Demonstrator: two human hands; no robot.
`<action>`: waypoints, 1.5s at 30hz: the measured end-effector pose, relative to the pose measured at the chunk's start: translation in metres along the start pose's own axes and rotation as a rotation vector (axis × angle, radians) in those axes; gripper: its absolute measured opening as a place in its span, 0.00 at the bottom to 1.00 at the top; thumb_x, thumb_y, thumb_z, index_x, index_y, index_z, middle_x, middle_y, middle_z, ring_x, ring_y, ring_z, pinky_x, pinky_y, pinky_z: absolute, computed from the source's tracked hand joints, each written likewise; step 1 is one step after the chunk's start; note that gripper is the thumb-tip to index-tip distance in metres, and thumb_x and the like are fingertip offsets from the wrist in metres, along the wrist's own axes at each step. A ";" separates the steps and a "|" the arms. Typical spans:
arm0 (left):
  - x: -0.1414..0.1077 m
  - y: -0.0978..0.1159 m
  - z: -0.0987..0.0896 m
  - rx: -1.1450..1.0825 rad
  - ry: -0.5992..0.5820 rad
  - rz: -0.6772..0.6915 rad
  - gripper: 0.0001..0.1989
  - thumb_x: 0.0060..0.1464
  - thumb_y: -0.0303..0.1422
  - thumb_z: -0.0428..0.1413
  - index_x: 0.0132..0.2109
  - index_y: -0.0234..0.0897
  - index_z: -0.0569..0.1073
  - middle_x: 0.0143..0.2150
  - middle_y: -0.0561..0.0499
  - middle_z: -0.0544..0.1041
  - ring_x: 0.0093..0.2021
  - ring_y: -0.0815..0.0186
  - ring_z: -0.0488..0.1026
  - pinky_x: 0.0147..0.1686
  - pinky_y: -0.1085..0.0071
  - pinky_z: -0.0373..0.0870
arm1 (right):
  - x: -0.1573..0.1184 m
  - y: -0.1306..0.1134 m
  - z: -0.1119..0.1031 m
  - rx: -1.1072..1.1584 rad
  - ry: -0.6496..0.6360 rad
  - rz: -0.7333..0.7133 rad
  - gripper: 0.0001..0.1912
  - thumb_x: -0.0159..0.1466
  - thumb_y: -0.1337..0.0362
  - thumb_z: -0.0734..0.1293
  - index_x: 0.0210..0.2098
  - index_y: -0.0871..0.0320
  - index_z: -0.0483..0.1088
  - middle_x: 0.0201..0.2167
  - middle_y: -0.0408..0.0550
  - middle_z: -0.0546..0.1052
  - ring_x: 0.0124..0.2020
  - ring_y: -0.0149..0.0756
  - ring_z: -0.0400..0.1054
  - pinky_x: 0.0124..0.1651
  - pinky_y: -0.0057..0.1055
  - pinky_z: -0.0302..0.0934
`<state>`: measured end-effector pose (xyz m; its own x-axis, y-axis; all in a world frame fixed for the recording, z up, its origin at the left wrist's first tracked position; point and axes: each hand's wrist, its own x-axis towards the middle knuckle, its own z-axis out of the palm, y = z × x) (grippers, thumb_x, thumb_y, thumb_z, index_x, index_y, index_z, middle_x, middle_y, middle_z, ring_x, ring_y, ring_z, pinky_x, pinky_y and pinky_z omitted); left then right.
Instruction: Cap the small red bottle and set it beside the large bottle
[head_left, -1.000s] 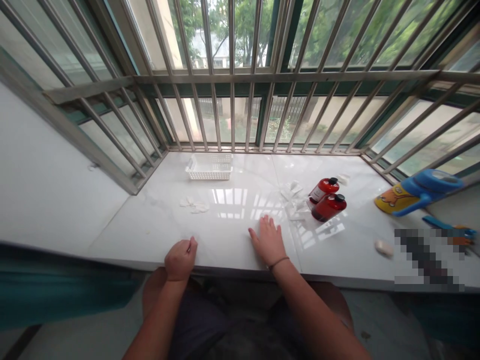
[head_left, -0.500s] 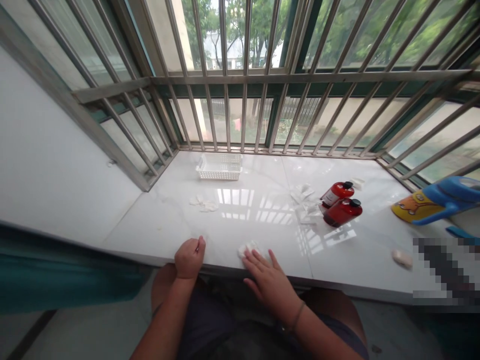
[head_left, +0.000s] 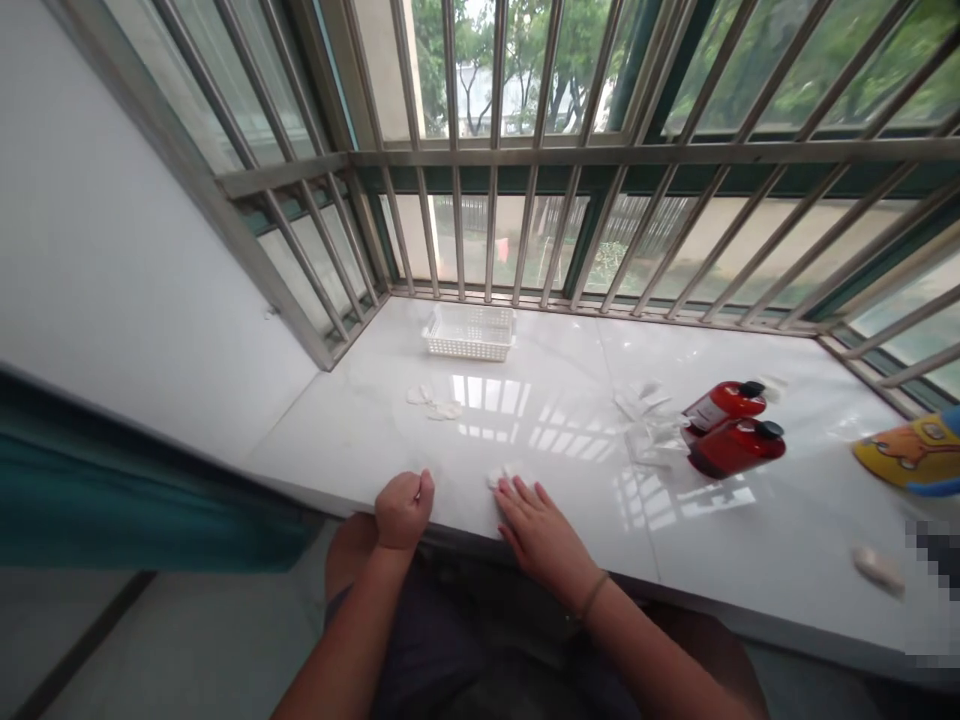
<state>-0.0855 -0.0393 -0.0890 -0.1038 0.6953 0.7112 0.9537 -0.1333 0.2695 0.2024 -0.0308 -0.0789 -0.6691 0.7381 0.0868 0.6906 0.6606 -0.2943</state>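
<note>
My left hand [head_left: 403, 510] is closed in a fist on the front edge of the white counter [head_left: 360, 460], thumb uppermost. Whatever it may hold is hidden inside the fingers. My right hand [head_left: 541, 532] lies flat, fingers stretched out, with the fingertips on a crumpled white tissue [head_left: 498, 478] against the glossy surface. Beyond the hands are a couple of flat white scraps [head_left: 444, 410], which look like tissue.
A white perforated basket [head_left: 469, 345] stands at the back by the barred window. Toward the right are two red bottles with black caps [head_left: 739, 448], crumpled clear wrapping [head_left: 649, 425], a small beige object [head_left: 877, 570] and a yellow-and-blue container [head_left: 911, 450].
The view has turned left, so the counter's things appear farther right. My right hand and the tissue have slid a little left and away from me. My left fist stays in place.
</note>
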 end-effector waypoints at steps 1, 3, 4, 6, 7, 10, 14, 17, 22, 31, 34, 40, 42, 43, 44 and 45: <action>-0.001 -0.001 -0.001 -0.002 0.009 -0.009 0.26 0.72 0.32 0.52 0.23 0.42 0.59 0.20 0.54 0.65 0.23 0.66 0.63 0.30 0.65 0.56 | 0.023 -0.011 0.000 0.026 -0.036 -0.068 0.28 0.77 0.64 0.59 0.76 0.56 0.62 0.77 0.55 0.63 0.79 0.51 0.55 0.79 0.58 0.50; -0.002 -0.002 -0.002 -0.005 0.025 -0.031 0.25 0.73 0.31 0.52 0.23 0.42 0.59 0.20 0.54 0.65 0.23 0.66 0.63 0.30 0.65 0.57 | 0.070 -0.029 0.001 0.047 -0.106 -0.173 0.27 0.78 0.64 0.57 0.75 0.57 0.62 0.77 0.55 0.63 0.79 0.50 0.55 0.80 0.59 0.48; -0.002 -0.003 -0.002 -0.007 0.030 -0.039 0.25 0.73 0.31 0.51 0.23 0.42 0.59 0.20 0.54 0.66 0.23 0.66 0.63 0.29 0.65 0.57 | 0.094 -0.036 0.002 0.052 -0.119 -0.206 0.27 0.79 0.63 0.57 0.75 0.57 0.62 0.77 0.54 0.63 0.79 0.49 0.55 0.80 0.58 0.47; -0.002 -0.003 -0.002 -0.010 0.031 -0.050 0.24 0.72 0.31 0.52 0.24 0.41 0.61 0.21 0.54 0.67 0.23 0.66 0.64 0.29 0.66 0.57 | 0.142 -0.047 0.007 0.054 -0.142 -0.247 0.27 0.79 0.61 0.57 0.75 0.58 0.63 0.78 0.56 0.62 0.79 0.51 0.55 0.79 0.59 0.48; -0.002 -0.004 -0.002 -0.010 0.029 -0.053 0.24 0.72 0.30 0.52 0.24 0.41 0.62 0.21 0.53 0.68 0.24 0.66 0.65 0.29 0.66 0.57 | 0.164 -0.052 0.009 0.052 -0.151 -0.259 0.27 0.79 0.61 0.57 0.75 0.59 0.63 0.78 0.57 0.61 0.79 0.52 0.54 0.79 0.61 0.49; -0.003 -0.004 -0.001 -0.010 0.028 -0.066 0.24 0.72 0.30 0.52 0.24 0.41 0.63 0.21 0.53 0.68 0.23 0.67 0.65 0.29 0.66 0.57 | 0.221 -0.061 0.014 0.047 -0.178 -0.288 0.27 0.78 0.65 0.58 0.74 0.60 0.62 0.78 0.60 0.60 0.78 0.55 0.55 0.78 0.65 0.48; -0.004 -0.006 -0.001 -0.018 0.036 -0.087 0.24 0.73 0.31 0.51 0.24 0.41 0.62 0.20 0.53 0.68 0.23 0.67 0.65 0.29 0.65 0.56 | 0.256 -0.069 0.015 0.057 -0.216 -0.378 0.26 0.76 0.69 0.60 0.71 0.60 0.66 0.75 0.61 0.65 0.77 0.55 0.58 0.79 0.66 0.43; -0.005 -0.008 -0.002 -0.027 0.040 -0.106 0.23 0.73 0.31 0.50 0.25 0.41 0.64 0.21 0.53 0.69 0.23 0.67 0.66 0.29 0.66 0.57 | 0.252 -0.070 0.014 0.100 -0.258 -0.505 0.26 0.72 0.69 0.66 0.68 0.54 0.70 0.74 0.53 0.69 0.76 0.49 0.61 0.80 0.59 0.43; -0.005 -0.010 -0.004 -0.032 0.022 -0.123 0.22 0.72 0.32 0.50 0.25 0.41 0.66 0.22 0.52 0.71 0.23 0.66 0.67 0.30 0.66 0.57 | 0.206 -0.056 0.007 0.212 -0.146 -0.513 0.23 0.73 0.66 0.68 0.66 0.52 0.73 0.72 0.51 0.71 0.78 0.49 0.56 0.79 0.60 0.47; 0.003 -0.009 -0.004 -0.069 -0.006 -0.169 0.25 0.69 0.36 0.52 0.22 0.41 0.59 0.19 0.54 0.63 0.23 0.67 0.59 0.29 0.66 0.53 | -0.001 -0.001 -0.035 0.377 0.332 -0.089 0.08 0.76 0.66 0.64 0.47 0.53 0.76 0.41 0.50 0.83 0.44 0.40 0.78 0.49 0.38 0.75; 0.009 -0.006 -0.006 -0.069 -0.002 -0.194 0.25 0.68 0.38 0.52 0.22 0.41 0.59 0.19 0.55 0.62 0.22 0.67 0.57 0.29 0.67 0.52 | -0.081 0.011 -0.032 0.470 0.475 0.087 0.07 0.75 0.67 0.65 0.45 0.52 0.76 0.41 0.49 0.82 0.44 0.40 0.79 0.48 0.36 0.77; 0.016 0.018 -0.016 -0.084 0.019 -0.229 0.23 0.68 0.39 0.52 0.23 0.41 0.62 0.19 0.54 0.65 0.22 0.66 0.59 0.27 0.70 0.55 | -0.194 0.021 -0.005 0.403 0.517 0.210 0.12 0.75 0.66 0.63 0.50 0.44 0.76 0.42 0.46 0.84 0.43 0.44 0.81 0.46 0.39 0.79; 0.006 0.043 -0.013 -0.148 -0.008 -0.200 0.23 0.69 0.39 0.53 0.24 0.41 0.64 0.20 0.54 0.66 0.23 0.66 0.61 0.28 0.70 0.57 | -0.211 0.020 -0.001 0.360 0.447 0.248 0.14 0.74 0.68 0.63 0.50 0.42 0.75 0.41 0.46 0.84 0.42 0.45 0.81 0.45 0.41 0.79; -0.003 0.060 -0.010 -0.203 -0.053 -0.161 0.23 0.69 0.39 0.53 0.24 0.42 0.64 0.21 0.54 0.66 0.23 0.66 0.62 0.28 0.69 0.58 | -0.216 0.018 0.000 0.333 0.392 0.266 0.13 0.73 0.68 0.63 0.49 0.43 0.75 0.41 0.46 0.83 0.42 0.45 0.81 0.45 0.41 0.78; -0.014 0.079 -0.005 -0.273 -0.124 -0.101 0.23 0.70 0.38 0.53 0.24 0.42 0.64 0.21 0.54 0.66 0.23 0.66 0.63 0.28 0.69 0.59 | -0.217 0.016 0.002 0.300 0.327 0.280 0.12 0.72 0.68 0.64 0.48 0.44 0.76 0.41 0.46 0.83 0.42 0.44 0.80 0.46 0.40 0.78; -0.027 0.099 0.001 -0.349 -0.214 -0.032 0.23 0.71 0.38 0.52 0.24 0.42 0.64 0.21 0.54 0.66 0.23 0.65 0.63 0.29 0.68 0.60 | -0.217 0.014 0.005 0.255 0.247 0.288 0.11 0.71 0.68 0.66 0.47 0.45 0.76 0.42 0.46 0.83 0.43 0.44 0.80 0.48 0.40 0.77</action>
<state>0.0124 -0.0705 -0.0822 -0.0361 0.8293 0.5577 0.7943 -0.3149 0.5196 0.3556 -0.1821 -0.1066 -0.3530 0.9176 0.1827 0.7282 0.3920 -0.5622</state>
